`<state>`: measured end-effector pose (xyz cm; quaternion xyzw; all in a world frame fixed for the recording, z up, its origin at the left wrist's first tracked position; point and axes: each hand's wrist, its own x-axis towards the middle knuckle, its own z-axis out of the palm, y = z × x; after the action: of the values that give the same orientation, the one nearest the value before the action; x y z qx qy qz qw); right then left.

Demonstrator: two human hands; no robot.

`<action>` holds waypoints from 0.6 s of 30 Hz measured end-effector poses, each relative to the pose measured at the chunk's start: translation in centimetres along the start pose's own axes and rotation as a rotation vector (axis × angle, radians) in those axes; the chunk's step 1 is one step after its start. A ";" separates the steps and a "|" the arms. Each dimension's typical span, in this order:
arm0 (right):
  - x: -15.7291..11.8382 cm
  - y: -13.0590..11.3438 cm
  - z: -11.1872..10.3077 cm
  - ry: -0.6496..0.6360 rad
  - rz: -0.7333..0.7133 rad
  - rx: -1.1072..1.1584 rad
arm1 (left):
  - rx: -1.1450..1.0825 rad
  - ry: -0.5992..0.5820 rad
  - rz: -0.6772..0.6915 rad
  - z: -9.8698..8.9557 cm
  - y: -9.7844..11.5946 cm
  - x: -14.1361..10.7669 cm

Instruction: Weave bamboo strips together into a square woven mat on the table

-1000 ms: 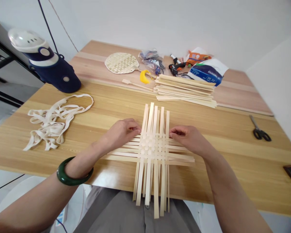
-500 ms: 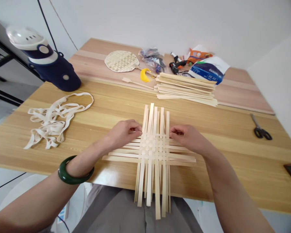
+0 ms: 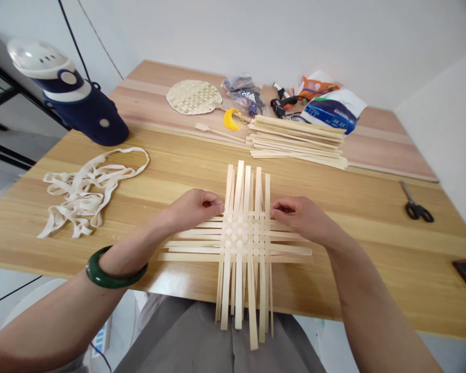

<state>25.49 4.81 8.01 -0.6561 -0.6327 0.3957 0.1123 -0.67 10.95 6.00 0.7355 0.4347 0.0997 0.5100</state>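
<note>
A cross-shaped weave of pale flat strips [image 3: 239, 235] lies at the table's front edge, its lower strips hanging over my lap. My left hand [image 3: 202, 207] is closed at the weave's upper left edge, thumb and fingers pinched on the end of a crosswise strip. Opposite it, my right hand [image 3: 291, 211] pinches at the upper right edge, on the same top row. The fingertips hide the strip's ends. Several loose strip ends stick out below both hands and above the woven middle.
Behind the weave lies a stack of strips [image 3: 297, 140]. A round woven fan [image 3: 194, 97], yellow crescent piece [image 3: 231, 119], glue gun [image 3: 283, 105] and blue packet [image 3: 330, 114] are farther back. White tape [image 3: 81, 191] and a dark blue bottle [image 3: 89, 114] are left, scissors [image 3: 418, 210] right.
My left hand has shifted slightly left and up, with the forearm and green bangle. My right hand has barely moved. The upper ends of the upright strips sit slightly higher.
</note>
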 end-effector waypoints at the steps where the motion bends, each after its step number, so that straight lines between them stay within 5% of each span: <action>1: 0.0 0.0 0.0 -0.006 0.002 -0.010 | -0.005 0.000 -0.003 0.0 0.0 0.0; 14: 0.5 -0.4 -0.3 -0.024 -0.022 -0.042 | 0.106 0.073 0.006 0.2 0.1 0.6; 18: 1.4 -0.2 -0.2 0.011 -0.008 -0.119 | 0.411 0.382 0.120 0.4 0.7 0.3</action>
<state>25.31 6.25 7.77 -0.6613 -0.6572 0.3533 0.0778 0.10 10.80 6.29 0.8157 0.4897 0.1762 0.2526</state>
